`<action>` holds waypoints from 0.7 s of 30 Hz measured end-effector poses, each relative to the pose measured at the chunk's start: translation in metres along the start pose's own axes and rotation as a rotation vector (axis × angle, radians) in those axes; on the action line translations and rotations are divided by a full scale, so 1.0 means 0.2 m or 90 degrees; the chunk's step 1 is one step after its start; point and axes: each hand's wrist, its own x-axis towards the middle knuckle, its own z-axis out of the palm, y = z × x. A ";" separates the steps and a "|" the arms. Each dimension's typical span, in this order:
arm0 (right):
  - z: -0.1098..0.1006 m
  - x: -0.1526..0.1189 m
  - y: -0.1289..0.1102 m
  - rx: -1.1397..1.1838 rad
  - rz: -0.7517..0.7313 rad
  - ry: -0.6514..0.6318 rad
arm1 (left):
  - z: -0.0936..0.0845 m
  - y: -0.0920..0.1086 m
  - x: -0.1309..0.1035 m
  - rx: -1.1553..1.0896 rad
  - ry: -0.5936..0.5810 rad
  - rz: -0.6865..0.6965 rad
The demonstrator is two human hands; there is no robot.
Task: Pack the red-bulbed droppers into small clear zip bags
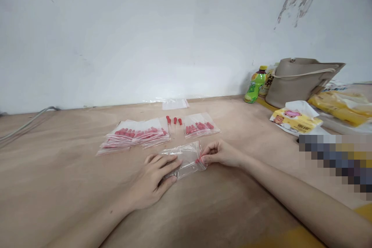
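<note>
A clear zip bag (186,154) lies on the brown table in front of me, with a thin clear tube and a red end visible inside. My left hand (158,176) rests on the bag's left part, fingers spread. At the bag's right end, my right hand (217,152) pinches the red-lined mouth edge beside the red tip. Behind the bag lie several loose droppers (174,120) with red bulbs. To their left is a pile of zip bags (136,131) with red-bulbed droppers inside. More filled bags (200,124) lie on the right.
Flat empty bags (175,104) lie near the wall. At the right stand a green-labelled bottle (255,85) and a grey-beige handbag (296,81), with a tissue pack (295,119) and yellow packaging (340,105) in front. A cable (29,124) runs along the left.
</note>
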 end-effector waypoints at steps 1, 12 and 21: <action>-0.01 0.00 -0.01 -0.054 -0.034 -0.013 | 0.00 0.00 0.00 0.001 -0.002 0.000; 0.08 -0.07 -0.07 -0.212 -0.028 0.114 | 0.00 0.01 0.00 -0.002 0.000 -0.013; 0.13 -0.05 -0.05 -0.008 0.113 0.193 | 0.00 0.01 -0.01 -0.003 -0.006 -0.021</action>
